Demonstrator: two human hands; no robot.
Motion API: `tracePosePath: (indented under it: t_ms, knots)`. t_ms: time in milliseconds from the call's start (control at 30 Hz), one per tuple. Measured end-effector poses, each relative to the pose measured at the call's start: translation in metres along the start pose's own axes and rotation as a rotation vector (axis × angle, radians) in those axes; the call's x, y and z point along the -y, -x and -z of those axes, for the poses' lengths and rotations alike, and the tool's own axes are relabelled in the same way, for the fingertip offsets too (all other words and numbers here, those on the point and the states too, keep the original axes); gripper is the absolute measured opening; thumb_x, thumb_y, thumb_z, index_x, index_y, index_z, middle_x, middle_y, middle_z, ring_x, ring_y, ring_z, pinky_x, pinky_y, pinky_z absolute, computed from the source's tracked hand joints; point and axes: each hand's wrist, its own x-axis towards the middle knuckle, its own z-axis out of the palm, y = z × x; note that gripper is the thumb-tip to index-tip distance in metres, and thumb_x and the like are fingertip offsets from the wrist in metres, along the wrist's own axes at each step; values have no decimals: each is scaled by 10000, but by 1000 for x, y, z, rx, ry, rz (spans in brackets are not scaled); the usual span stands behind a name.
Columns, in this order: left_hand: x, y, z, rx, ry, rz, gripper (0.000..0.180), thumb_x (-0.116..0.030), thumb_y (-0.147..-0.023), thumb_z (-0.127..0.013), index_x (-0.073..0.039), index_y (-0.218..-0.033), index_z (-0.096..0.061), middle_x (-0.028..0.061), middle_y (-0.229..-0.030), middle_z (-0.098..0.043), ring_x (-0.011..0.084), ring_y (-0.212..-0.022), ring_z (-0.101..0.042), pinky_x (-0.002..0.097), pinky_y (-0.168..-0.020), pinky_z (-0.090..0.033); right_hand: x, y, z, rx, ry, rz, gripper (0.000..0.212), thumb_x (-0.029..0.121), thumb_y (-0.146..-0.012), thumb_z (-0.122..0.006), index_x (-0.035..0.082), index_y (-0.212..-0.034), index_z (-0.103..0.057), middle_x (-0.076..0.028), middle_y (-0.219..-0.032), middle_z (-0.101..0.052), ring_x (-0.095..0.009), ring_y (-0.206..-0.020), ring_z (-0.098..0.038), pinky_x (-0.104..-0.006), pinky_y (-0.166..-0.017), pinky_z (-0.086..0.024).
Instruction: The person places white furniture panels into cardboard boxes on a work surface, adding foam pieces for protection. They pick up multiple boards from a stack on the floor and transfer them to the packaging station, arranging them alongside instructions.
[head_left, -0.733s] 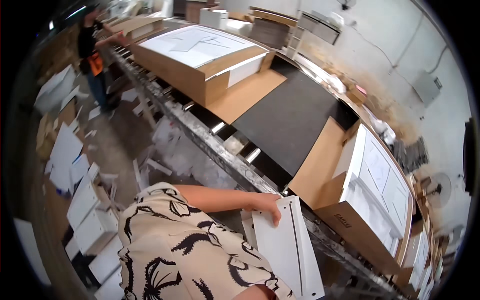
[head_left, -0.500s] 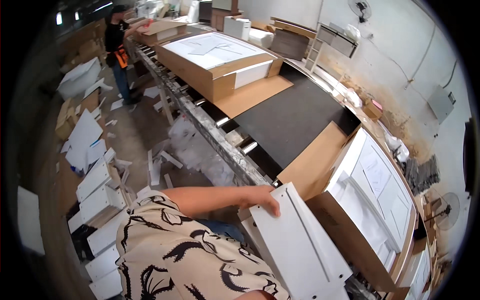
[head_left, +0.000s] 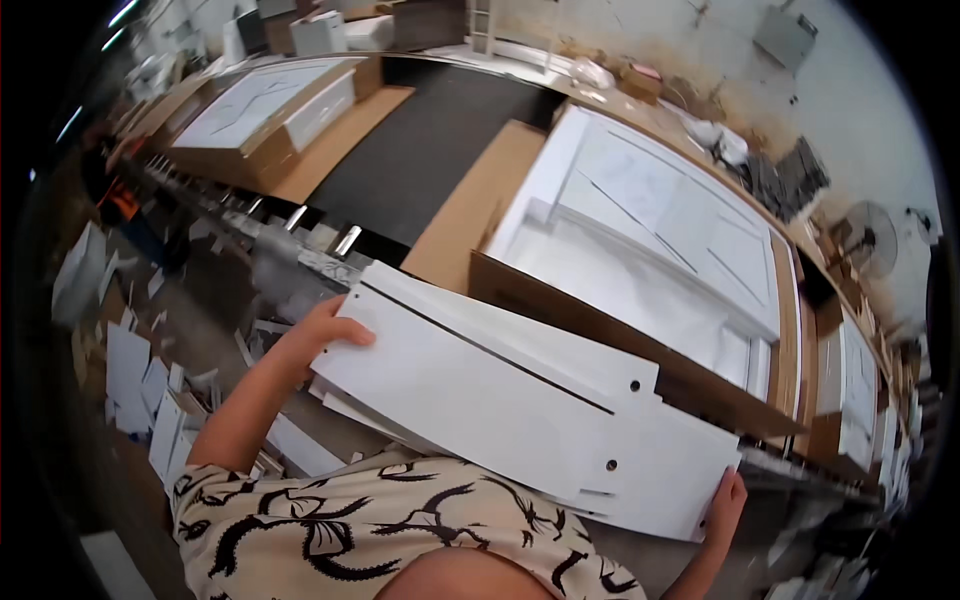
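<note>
Between my two hands I carry a stack of white furniture panels (head_left: 480, 385), held crosswise in front of my body. The top panel has a long dark groove and round dark holes near its right end. My left hand (head_left: 335, 335) grips the left end, thumb on the top face. At the right end, my right hand (head_left: 725, 505) clasps the edge of a panel that juts out beyond the others. Just past the stack lies an open cardboard box (head_left: 600, 340) with white boards (head_left: 660, 235) and white lining inside.
The boxes rest on a roller conveyor (head_left: 345, 240) with a dark belt-like surface (head_left: 440, 140). Another packed box (head_left: 250, 115) stands farther left, and one more (head_left: 845, 390) at right. A co-worker (head_left: 120, 190) stands at far left. White offcuts (head_left: 130, 370) litter the floor.
My view has turned rightward toward the open box. The panel stack has swung from slanting at my right to lying crosswise before me, and my right hand now shows at its end.
</note>
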Motion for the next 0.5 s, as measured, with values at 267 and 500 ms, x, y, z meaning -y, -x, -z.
tracePosePath:
  t_ms: [267, 500]
  knots:
    - [-44, -86, -37, 108, -20, -38, 587, -213, -640, -658, 37, -1146, -497, 138, -981, -591, 214, -846, -608, 315, -741, -494, 32, -63, 47, -147, 106, 49, 375, 300, -965, -430, -24, -783, -483, -2, -690, -445, -88, -669, -365, -257, -613, -358]
    - [-89, -188, -90, 384, -105, -11, 591, -319, -712, -673, 13, -1171, -505, 139, -1037, -588, 205, -916, -595, 297, -760, -473, 44, -173, 111, -113, 138, 31, 438, 361, -955, -433, -50, -940, -583, -40, -777, -564, -109, -730, -471, -265, -686, -413]
